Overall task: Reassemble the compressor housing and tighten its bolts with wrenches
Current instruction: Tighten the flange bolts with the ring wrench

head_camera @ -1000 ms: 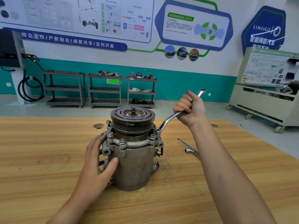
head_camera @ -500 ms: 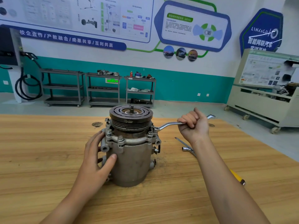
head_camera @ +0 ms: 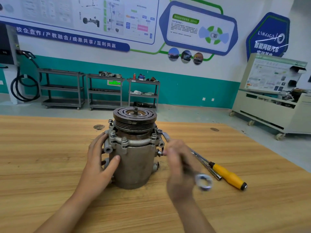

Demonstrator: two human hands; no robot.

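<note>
Wrench (head_camera: 166, 136) nearer, lower (fingers (head_camera: 173, 152) around it)

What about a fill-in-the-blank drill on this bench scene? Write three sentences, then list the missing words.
The left hand presses against the compressor, which stands ___ on the table.
The right hand grips a blurred ___ reaching to the compressor's flange.
The driver lying on the table has a ___ handle.
Missing: upright; wrench; yellow.

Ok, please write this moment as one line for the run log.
step: tightening | left hand: braces compressor | right hand: grips wrench, far end on right-side bolt | idle: yellow-handled driver on table
</note>
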